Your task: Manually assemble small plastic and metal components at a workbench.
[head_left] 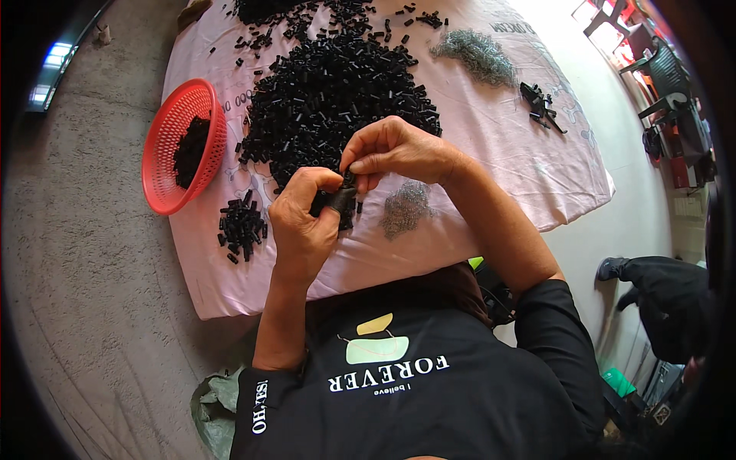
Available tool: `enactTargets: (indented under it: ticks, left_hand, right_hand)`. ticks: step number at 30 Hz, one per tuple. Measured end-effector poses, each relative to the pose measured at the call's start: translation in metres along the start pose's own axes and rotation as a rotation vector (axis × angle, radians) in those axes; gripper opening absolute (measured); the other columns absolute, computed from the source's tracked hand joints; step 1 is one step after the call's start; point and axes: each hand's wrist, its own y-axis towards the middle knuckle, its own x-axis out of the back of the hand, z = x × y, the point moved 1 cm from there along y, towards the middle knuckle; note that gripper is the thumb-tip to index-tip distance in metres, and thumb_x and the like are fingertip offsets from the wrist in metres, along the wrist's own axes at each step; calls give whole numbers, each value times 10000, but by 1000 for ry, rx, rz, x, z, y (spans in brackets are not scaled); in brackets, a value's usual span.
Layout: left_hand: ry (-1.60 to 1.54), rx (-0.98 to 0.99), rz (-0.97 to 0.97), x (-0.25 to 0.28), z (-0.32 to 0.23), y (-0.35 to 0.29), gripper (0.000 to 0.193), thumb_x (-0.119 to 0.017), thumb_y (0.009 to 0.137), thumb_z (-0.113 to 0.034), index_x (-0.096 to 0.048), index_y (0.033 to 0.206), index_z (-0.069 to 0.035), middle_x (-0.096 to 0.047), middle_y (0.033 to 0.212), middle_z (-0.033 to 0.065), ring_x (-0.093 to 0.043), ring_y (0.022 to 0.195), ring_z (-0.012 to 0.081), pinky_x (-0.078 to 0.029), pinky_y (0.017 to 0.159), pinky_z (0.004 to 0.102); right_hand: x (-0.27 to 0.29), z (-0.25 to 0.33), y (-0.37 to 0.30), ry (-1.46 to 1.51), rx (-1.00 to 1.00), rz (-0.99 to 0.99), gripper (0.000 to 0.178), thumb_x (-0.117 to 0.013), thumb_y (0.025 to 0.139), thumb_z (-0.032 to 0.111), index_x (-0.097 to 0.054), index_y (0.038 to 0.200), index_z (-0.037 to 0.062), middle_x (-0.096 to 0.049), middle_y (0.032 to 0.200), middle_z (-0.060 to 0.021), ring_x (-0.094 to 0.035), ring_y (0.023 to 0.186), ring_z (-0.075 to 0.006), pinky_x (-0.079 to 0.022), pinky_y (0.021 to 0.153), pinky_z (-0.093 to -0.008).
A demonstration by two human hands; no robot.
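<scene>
Close together over the near side of the table, my left hand and my right hand meet at their fingertips. Dark wrapping covers the tip of my left thumb, and the left fingers close on a small black plastic piece, largely hidden. Thumb and forefinger of my right hand pinch right above it; what they hold is too small to make out. Just beyond both hands spreads a large heap of short black plastic pieces. Below my right wrist lies a small pile of fine silvery metal parts.
A red plastic basket holding dark pieces tilts at the table's left edge. Nearby lies a smaller black pile. Farther right are another silvery pile and several longer black parts. A pink cloth covers the table. Another person's dark-clothed leg shows at right.
</scene>
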Motion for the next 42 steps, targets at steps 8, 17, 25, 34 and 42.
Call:
enactTargets:
  ticks: [8,17,25,34,42]
  left_hand:
    - [5,62,9,-2,-4,2,339,-660,715,104,-641,1029,-21,-632,871,58,-621,805,152,-503,767,277]
    - [64,-47,176,2,-7,12,442,-636,717,91,-619,1147,-11,-602,970,113,-634,827,238,-533,754,333]
    - [77,-69,155,0,-7,10,385,-644,716,81,-637,1090,-6,-608,965,107,-628,822,235,-522,741,327]
    - [60,-81,112,0,-9,8,325,-658,715,66,-644,1032,-4,-624,931,117,-658,797,273,-543,699,345]
    - [68,-116,72,-4,-8,4,357,-658,679,76,-649,1028,0,-636,947,138,-655,805,288,-545,703,351]
  right_hand:
    - [0,0,1,21,47,4,168,-640,918,55,-621,1070,-13,-684,871,-48,-669,723,-91,-537,652,-207]
    - [-1,0,1,30,77,8,231,-654,911,65,-571,1115,-3,-683,891,-55,-651,716,-86,-525,641,-207]
    - [-1,0,1,56,86,9,226,-651,902,30,-575,1110,-15,-684,850,-72,-666,698,-105,-546,623,-219]
    - [-3,1,1,76,55,32,233,-677,871,10,-591,1086,-21,-689,806,-85,-659,647,-105,-537,585,-215]
    - [-1,4,-3,84,30,50,243,-700,847,10,-603,1069,-12,-681,737,-73,-650,620,-103,-520,563,-210]
